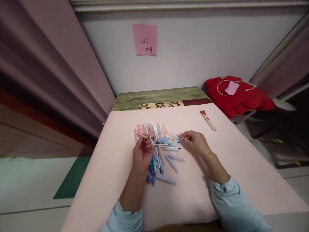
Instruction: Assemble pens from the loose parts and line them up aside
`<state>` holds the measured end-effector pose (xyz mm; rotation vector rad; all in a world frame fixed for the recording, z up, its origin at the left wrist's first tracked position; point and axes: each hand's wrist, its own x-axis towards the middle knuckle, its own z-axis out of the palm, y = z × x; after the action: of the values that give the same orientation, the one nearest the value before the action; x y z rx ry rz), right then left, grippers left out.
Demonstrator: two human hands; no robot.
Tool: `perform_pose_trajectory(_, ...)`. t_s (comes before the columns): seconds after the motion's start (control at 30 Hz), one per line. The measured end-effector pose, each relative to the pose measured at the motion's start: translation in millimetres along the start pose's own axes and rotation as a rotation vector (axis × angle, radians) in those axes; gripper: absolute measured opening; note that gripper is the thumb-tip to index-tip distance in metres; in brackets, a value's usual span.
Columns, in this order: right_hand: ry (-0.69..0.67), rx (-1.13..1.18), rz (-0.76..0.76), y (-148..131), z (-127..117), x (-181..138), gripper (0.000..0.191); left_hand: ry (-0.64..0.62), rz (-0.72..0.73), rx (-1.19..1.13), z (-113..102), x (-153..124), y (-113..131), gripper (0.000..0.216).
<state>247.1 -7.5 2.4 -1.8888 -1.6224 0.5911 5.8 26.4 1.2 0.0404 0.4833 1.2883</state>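
Two hands are at work over the table (158,93), both well inside its edges. The left hand (142,153) has its fingers curled round a small round-ended piece (145,137), too small to identify. The right hand (193,140) pinches a slim pen part (177,134) between thumb and fingertips; its exact kind cannot be told.

Between the hands lies the heap of pen parts (158,154), about mid-table. Pink tubes (138,129) stand in a row on its far side; blue caps (152,181) lie at its near end, beside a pale blue barrel (166,179). The heap sits well apart from the left and right edges, leaving sideways room for either hand.

Two brown-topped pens (208,120) lie side by side near the far right corner. A pink sheet (188,199) covers the table short of its far edge, where a green patterned strip shows. Beyond that corner is red cloth (241,100).
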Motion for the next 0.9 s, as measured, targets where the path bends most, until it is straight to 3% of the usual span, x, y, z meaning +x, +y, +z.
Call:
perform_pose_trajectory(0.2,-0.092,-0.171,-0.213,-11,14,-4,0.017,-0.022,0.015,-0.035,2,-2,0,0.02)
perform_pose_trajectory(0.53,-0.111,-0.278,-0.204,-14,15,-7,0.011,-0.009,0.023,-0.014,1,0,0,0.018)
perform_pose_trajectory(0.73,-0.141,-0.327,-0.202,-16,15,-7,0.024,-0.025,0.02,-0.035,0,1,1,0.02)
perform_pose_trajectory(0.9,-0.157,-0.367,-0.202,-19,13,-8,0.012,-0.017,0.03,-0.035,1,1,1,0.021)
